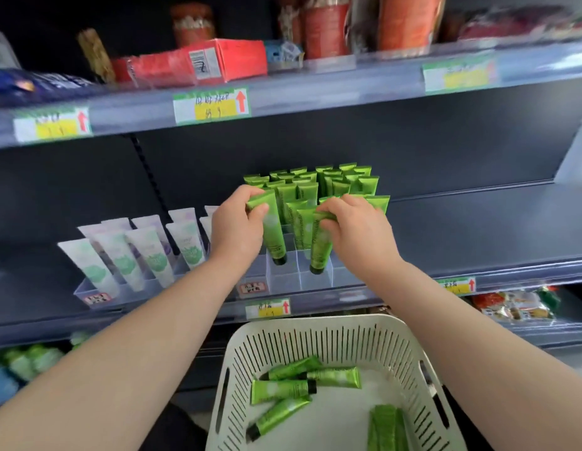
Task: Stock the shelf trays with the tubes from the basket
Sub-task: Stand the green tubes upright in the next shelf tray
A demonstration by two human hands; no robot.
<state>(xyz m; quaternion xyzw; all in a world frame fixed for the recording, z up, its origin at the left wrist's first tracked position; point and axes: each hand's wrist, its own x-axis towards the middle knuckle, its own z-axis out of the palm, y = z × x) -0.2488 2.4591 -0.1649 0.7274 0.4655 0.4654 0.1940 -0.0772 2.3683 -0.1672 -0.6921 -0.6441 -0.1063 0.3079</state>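
Your left hand (237, 222) has its fingers curled round the crimped top of a green tube (274, 237), cap down in a front cell of the clear tray (283, 279) on the shelf (462, 229). Your right hand (358, 227) pinches the other green tube (322, 250) likewise in the neighbouring cell. Standing tubes (315, 183) fill the rows behind. Below, the basket (315, 320) holds loose tubes (283, 390).
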